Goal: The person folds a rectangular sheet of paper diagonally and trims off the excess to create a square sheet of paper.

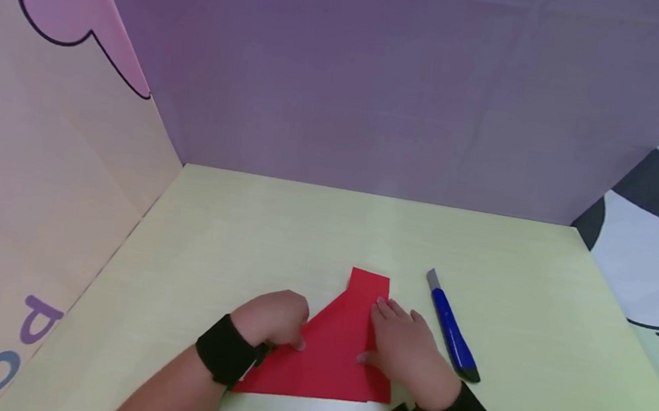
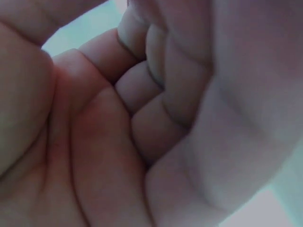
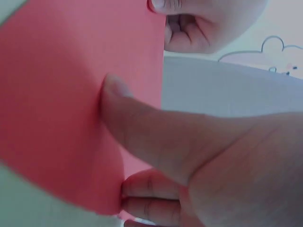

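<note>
A folded sheet of red paper (image 1: 330,359) lies on the table, with a slanted left edge and a narrow flap standing out at its far end. My left hand (image 1: 275,317) pinches the slanted edge, thumb on top and the other fingers curled. In the left wrist view those curled fingers (image 2: 156,94) fill the picture and the paper is hidden. My right hand (image 1: 407,351) rests along the paper's right side with fingers extended. In the right wrist view its thumb (image 3: 137,118) presses on the red surface, and the fingers touch near the edge.
A blue utility knife (image 1: 451,332) lies just right of my right hand, its blade end pointing away from me. The pale yellow table (image 1: 255,224) meets a purple panel (image 1: 364,102) at the back. Printed side panels stand left and right.
</note>
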{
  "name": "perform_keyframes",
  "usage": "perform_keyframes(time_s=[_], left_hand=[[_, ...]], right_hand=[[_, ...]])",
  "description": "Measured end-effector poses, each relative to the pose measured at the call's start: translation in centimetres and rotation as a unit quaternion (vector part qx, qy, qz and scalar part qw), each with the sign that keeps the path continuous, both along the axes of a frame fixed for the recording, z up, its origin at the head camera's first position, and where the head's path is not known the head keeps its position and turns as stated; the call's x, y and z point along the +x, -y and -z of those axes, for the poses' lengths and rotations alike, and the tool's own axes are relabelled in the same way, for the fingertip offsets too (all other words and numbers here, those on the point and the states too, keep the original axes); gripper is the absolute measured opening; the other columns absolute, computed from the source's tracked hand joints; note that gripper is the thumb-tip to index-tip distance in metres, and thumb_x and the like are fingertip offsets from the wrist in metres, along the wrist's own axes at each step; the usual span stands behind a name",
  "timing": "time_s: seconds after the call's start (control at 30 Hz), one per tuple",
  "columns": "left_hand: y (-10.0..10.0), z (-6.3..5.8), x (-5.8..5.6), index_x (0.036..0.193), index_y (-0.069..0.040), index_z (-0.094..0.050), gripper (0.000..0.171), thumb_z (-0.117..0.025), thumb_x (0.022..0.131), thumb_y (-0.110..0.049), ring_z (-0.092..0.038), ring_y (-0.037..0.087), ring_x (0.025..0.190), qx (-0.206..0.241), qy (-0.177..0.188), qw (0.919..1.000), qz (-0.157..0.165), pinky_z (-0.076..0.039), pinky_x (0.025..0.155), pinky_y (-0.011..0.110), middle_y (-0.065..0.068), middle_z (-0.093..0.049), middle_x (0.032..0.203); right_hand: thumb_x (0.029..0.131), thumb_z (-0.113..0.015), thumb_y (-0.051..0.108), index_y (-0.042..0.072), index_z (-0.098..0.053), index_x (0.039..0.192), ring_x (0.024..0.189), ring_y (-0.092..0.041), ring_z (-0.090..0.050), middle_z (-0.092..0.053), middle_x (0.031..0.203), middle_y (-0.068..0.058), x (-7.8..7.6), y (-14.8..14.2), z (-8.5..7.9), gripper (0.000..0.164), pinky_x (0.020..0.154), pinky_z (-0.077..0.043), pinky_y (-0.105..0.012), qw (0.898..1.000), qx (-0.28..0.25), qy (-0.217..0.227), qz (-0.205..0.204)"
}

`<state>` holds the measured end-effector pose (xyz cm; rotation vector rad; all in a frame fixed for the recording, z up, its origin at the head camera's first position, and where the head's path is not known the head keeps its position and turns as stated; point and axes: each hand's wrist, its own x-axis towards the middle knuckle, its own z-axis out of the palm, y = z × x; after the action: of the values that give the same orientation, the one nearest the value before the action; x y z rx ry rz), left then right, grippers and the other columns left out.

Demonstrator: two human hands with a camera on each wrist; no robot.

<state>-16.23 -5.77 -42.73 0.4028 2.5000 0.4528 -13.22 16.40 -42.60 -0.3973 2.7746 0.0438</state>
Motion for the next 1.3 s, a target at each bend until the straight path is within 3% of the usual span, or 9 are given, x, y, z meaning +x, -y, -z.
perform_keyframes(time_s=[0.2, 0.33, 0.6, 0.77, 0.87, 0.97, 1.13, 1.2, 1.3], left_hand=[[0.9, 0.3, -0.4, 0.071, -0.015, -0.055, 0.033, -0.084, 0.074, -0.030, -0.051, 0.014, 0.052, 0.043, -0.015, 0.9986, 0.027, -0.044, 0.056, 0.030, 0.002, -0.052, 0.059], [1.9, -0.2, -0.8, 0.073, -0.015, -0.054, 0.031, -0.081, 0.078, -0.030, -0.047, 0.013, 0.050, 0.078, -0.027, 0.9965, 0.011, -0.043, 0.056, 0.030, 0.002, -0.050, 0.058], [2.5, -1.9, -0.9, 0.079, -0.019, -0.052, 0.031, -0.075, 0.083, -0.039, -0.045, 0.012, 0.050, 0.211, -0.088, 0.9735, -0.001, -0.046, 0.057, 0.031, 0.002, -0.050, 0.060], [2.2, -2.4, -0.5, 0.080, -0.021, -0.052, 0.029, -0.076, 0.082, -0.038, -0.045, 0.012, 0.049, 0.224, -0.109, 0.9684, -0.014, -0.046, 0.056, 0.031, 0.000, -0.051, 0.060], [1.7, -2.3, 0.0, 0.079, -0.021, -0.052, 0.026, -0.074, 0.084, -0.035, -0.044, 0.011, 0.047, 0.225, -0.115, 0.9674, -0.015, -0.045, 0.055, 0.030, -0.001, -0.050, 0.058], [0.8, -2.2, 0.7, 0.077, -0.021, -0.051, 0.025, -0.071, 0.087, -0.032, -0.042, 0.009, 0.046, 0.240, -0.121, 0.9631, 0.003, -0.044, 0.054, 0.028, -0.002, -0.048, 0.056], [-1.0, -3.1, 2.4, 0.077, -0.023, -0.051, 0.023, -0.070, 0.087, -0.031, -0.047, 0.010, 0.047, 0.272, -0.145, 0.9509, 0.024, -0.044, 0.052, 0.025, -0.006, -0.049, 0.057], [-1.6, -3.6, 3.2, 0.077, -0.023, -0.051, 0.023, -0.070, 0.087, -0.031, -0.049, 0.010, 0.048, 0.279, -0.152, 0.9478, 0.031, -0.044, 0.052, 0.024, -0.008, -0.049, 0.057], [-2.3, -4.2, 4.3, 0.077, -0.024, -0.050, 0.023, -0.069, 0.088, -0.032, -0.049, 0.007, 0.049, 0.279, -0.161, 0.9454, 0.051, -0.045, 0.053, 0.022, -0.011, -0.049, 0.058]], right_hand=[[0.070, -0.084, 0.047, 0.003, -0.048, 0.142, 0.137, -0.041, -0.036, -0.045, 0.146, -0.015, -0.3, -1.4, -0.3, 0.092, 0.099, -0.040, -0.061, 1.000, 0.012, 0.000, 0.020], [0.066, -0.087, 0.045, 0.004, -0.049, 0.141, 0.135, -0.041, -0.038, -0.048, 0.144, -0.015, -0.5, -2.0, -0.6, 0.093, 0.096, -0.043, -0.061, 0.999, 0.024, 0.008, 0.032], [0.052, -0.095, 0.036, 0.007, -0.056, 0.132, 0.116, -0.037, -0.053, -0.059, 0.125, -0.011, -0.8, -2.7, -1.3, 0.094, 0.076, -0.055, -0.050, 0.998, 0.015, 0.017, 0.064], [0.054, -0.094, 0.029, 0.008, -0.060, 0.122, 0.097, -0.028, -0.057, -0.062, 0.104, -0.007, -1.0, -3.4, -1.5, 0.078, 0.062, -0.054, -0.042, 0.997, 0.029, 0.021, 0.072], [0.057, -0.093, 0.027, 0.007, -0.058, 0.125, 0.102, -0.030, -0.056, -0.060, 0.114, -0.010, -1.0, -3.5, -1.8, 0.079, 0.062, -0.055, -0.042, 0.997, 0.013, 0.006, 0.075], [0.063, -0.091, 0.032, 0.006, -0.052, 0.134, 0.113, -0.034, -0.055, -0.055, 0.129, -0.013, -0.8, -3.1, -2.3, 0.085, 0.070, -0.057, -0.047, 0.994, -0.059, -0.023, 0.088], [0.083, -0.074, 0.045, 0.013, -0.041, 0.145, 0.116, -0.028, -0.057, -0.055, 0.133, -0.007, -0.3, -2.2, -3.7, 0.077, 0.081, -0.056, -0.045, 0.967, -0.232, -0.040, 0.101], [0.089, -0.066, 0.047, 0.016, -0.039, 0.146, 0.114, -0.026, -0.059, -0.056, 0.132, -0.004, -0.3, -1.9, -4.1, 0.071, 0.082, -0.056, -0.042, 0.947, -0.301, -0.028, 0.110], [0.093, -0.059, 0.050, 0.019, -0.036, 0.146, 0.114, -0.025, -0.059, -0.056, 0.131, -0.005, -0.3, -1.5, -4.3, 0.066, 0.082, -0.056, -0.038, 0.904, -0.405, 0.004, 0.134]])
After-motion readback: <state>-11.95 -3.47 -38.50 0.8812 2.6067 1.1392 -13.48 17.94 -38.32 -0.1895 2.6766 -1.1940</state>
